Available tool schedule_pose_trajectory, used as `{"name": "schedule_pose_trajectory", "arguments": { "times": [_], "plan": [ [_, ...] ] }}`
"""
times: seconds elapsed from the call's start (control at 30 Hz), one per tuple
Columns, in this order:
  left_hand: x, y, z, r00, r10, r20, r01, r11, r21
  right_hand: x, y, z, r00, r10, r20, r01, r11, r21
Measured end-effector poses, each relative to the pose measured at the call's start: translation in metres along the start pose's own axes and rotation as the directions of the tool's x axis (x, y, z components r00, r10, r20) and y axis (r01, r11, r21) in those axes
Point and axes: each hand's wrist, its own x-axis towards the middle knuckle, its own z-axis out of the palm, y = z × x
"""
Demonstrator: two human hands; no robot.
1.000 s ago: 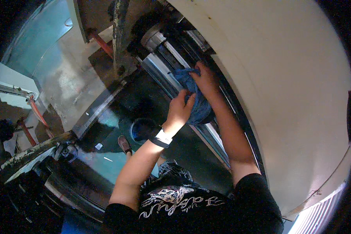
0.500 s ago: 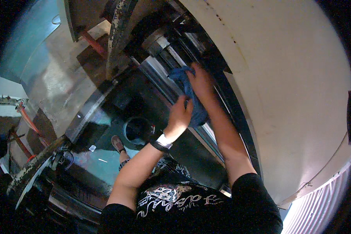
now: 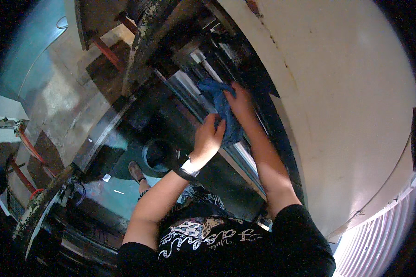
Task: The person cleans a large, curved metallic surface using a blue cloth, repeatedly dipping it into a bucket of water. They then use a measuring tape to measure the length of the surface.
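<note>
Crumpled blue cloth (image 3: 224,106) still bunched over long shiny metal bars (image 3: 182,79), barely shifted; handling seemingly ongoing. Right hand (image 3: 241,101) half-curled on cloth, left hand (image 3: 206,138) half-open at its edge; grips unclear.

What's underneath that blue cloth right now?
Shiny metal bars show past the upper and lower ends of the blue cloth. The stretch directly beneath it is covered, and the left hand and right hand hide parts too.
</note>
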Motion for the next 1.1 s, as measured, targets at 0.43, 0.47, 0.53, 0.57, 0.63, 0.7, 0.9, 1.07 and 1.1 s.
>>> {"name": "schedule_pose_trajectory", "arguments": {
  "times": [0.43, 0.47, 0.53, 0.57, 0.63, 0.7, 0.9, 1.07, 1.1],
  "plan": [
    [-0.005, -0.017, 0.001, 0.998, 0.062, 0.012, -0.061, 0.998, -0.032, -0.015, 0.033, 0.010, 0.998, -0.016, -0.062, 0.014, 0.999, -0.041],
    [-0.008, -0.019, 0.003, 0.996, 0.086, 0.015, -0.086, 0.996, -0.040, -0.014, 0.028, 0.009, 0.999, 0.001, -0.044, -0.003, 1.000, -0.031],
    [-0.009, -0.021, 0.006, 0.996, 0.087, -0.010, -0.088, 0.994, -0.070, -0.003, 0.015, 0.007, 1.000, -0.004, -0.024, 0.003, 1.000, -0.023],
    [-0.009, -0.021, 0.006, 0.994, 0.101, -0.045, -0.104, 0.991, -0.081, 0.008, 0.002, 0.007, 0.999, -0.029, -0.020, 0.029, 0.999, -0.020],
    [-0.004, -0.026, 0.003, 0.993, 0.113, -0.042, -0.116, 0.990, -0.083, 0.012, -0.003, 0.007, 0.998, -0.058, -0.005, 0.058, 0.998, -0.023],
    [-0.009, -0.018, -0.003, 0.978, 0.206, -0.011, -0.206, 0.978, -0.002, 0.001, 0.007, 0.003, 0.998, -0.054, 0.015, 0.055, 0.998, -0.040],
    [-0.023, -0.046, -0.009, 0.964, 0.180, 0.197, -0.223, 0.949, 0.221, -0.047, 0.034, -0.018, 0.976, 0.164, 0.146, -0.140, 0.977, -0.159],
    [-0.014, -0.043, -0.030, 0.987, 0.098, 0.128, -0.118, 0.980, 0.161, -0.103, 0.027, -0.022, 0.990, -0.011, 0.138, -0.007, 0.992, 0.128],
    [-0.013, -0.038, -0.029, 0.978, 0.149, 0.145, -0.170, 0.974, 0.151, -0.110, 0.023, -0.022, 0.989, -0.088, 0.121, 0.075, 0.992, 0.104]
  ]
}}
